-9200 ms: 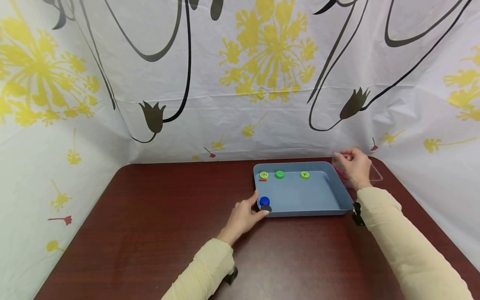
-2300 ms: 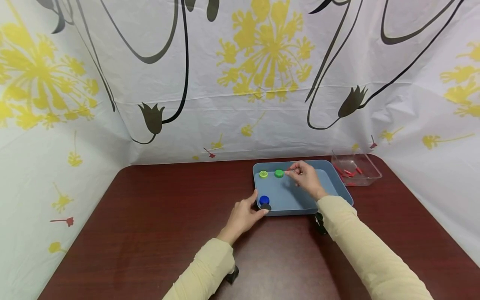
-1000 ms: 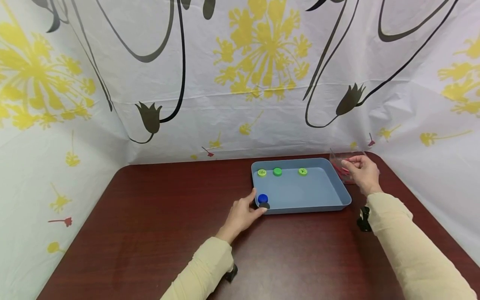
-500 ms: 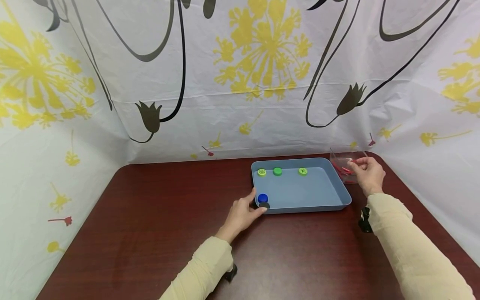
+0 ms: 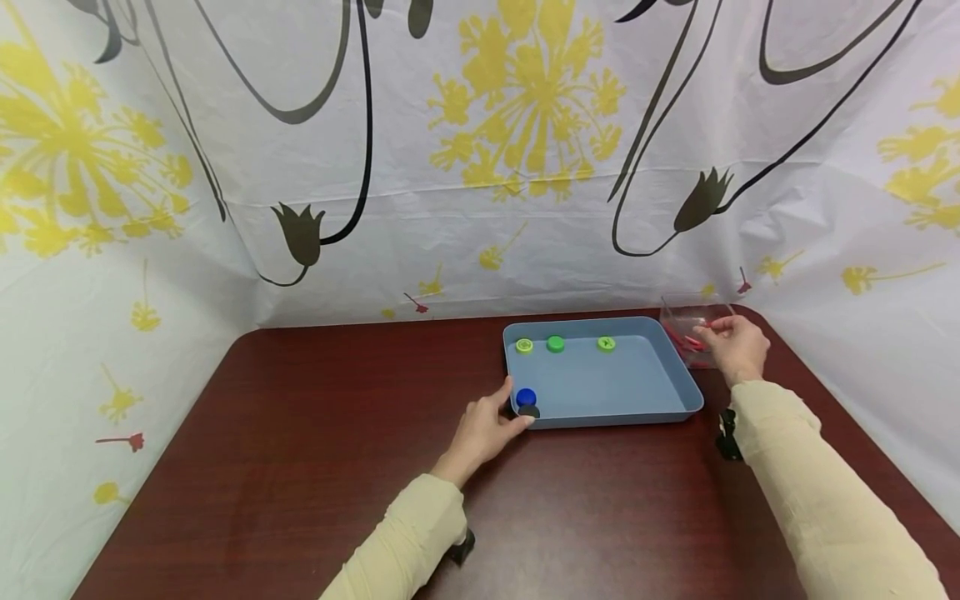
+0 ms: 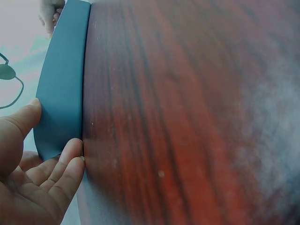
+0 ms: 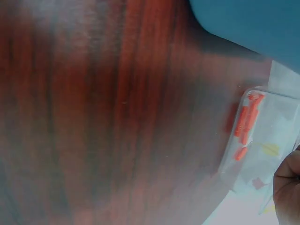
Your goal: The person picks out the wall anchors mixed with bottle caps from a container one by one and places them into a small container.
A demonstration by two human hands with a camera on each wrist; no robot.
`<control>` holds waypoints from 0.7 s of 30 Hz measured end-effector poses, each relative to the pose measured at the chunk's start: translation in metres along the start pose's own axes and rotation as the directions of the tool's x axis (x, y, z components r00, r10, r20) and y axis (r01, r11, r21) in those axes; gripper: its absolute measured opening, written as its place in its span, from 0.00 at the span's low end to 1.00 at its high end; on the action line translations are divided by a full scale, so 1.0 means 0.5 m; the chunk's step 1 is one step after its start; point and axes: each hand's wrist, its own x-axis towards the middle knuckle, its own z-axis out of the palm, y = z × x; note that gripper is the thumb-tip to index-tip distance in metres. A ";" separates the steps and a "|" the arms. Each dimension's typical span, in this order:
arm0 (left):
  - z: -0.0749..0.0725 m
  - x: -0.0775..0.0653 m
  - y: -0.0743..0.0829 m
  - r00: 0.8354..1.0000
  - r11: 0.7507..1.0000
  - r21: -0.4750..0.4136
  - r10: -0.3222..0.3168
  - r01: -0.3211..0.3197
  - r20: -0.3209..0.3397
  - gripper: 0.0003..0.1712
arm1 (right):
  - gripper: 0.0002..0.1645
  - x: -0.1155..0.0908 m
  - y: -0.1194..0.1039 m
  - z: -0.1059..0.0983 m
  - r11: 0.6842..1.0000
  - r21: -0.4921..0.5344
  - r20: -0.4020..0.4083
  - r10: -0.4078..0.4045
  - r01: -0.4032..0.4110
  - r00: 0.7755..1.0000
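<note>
My left hand (image 5: 483, 425) grips the near left corner of the blue-grey tray (image 5: 607, 419). Its thumb lies over the rim; the other fingers are against the outer wall (image 6: 63, 79), as the left wrist view shows. Beside that thumb, inside the tray, are a dark cap (image 5: 529, 411) and a blue cap (image 5: 526, 397). At the clear plastic box (image 5: 678, 304), my right hand (image 5: 738, 346) pinches a short red stick (image 5: 707, 324) between thumb and forefinger. Several red sticks (image 7: 246, 119) lie in the box. The right wrist view cuts off most of this hand.
Along the tray's far side sit a yellow-green cap (image 5: 524, 345), a green cap (image 5: 555, 343) and another yellow-green cap (image 5: 606, 343). The box stands right of the tray, near the back right corner of the dark red table (image 5: 360, 400). White patterned cloth (image 5: 450, 250) surrounds the table.
A red stick in the tray's far left is gone since the first frame. My right hand went from over the tray with a red stick back to the box. My left hand stayed put.
</note>
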 end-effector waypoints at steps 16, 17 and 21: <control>0.001 0.000 0.000 1.000 1.000 -0.005 -0.008 0.008 0.003 0.44 | 0.24 0.000 -0.009 0.002 0.996 0.006 0.003 0.085 -0.085 0.996; 0.001 0.001 -0.001 1.000 1.000 -0.002 -0.010 0.010 0.004 0.44 | 0.24 0.000 -0.009 0.002 0.996 0.009 -0.001 0.087 -0.087 0.996; 0.003 0.000 -0.002 1.000 1.000 0.002 -0.019 0.019 0.004 0.44 | 0.23 -0.001 -0.004 0.004 0.995 0.040 -0.006 0.095 -0.095 0.995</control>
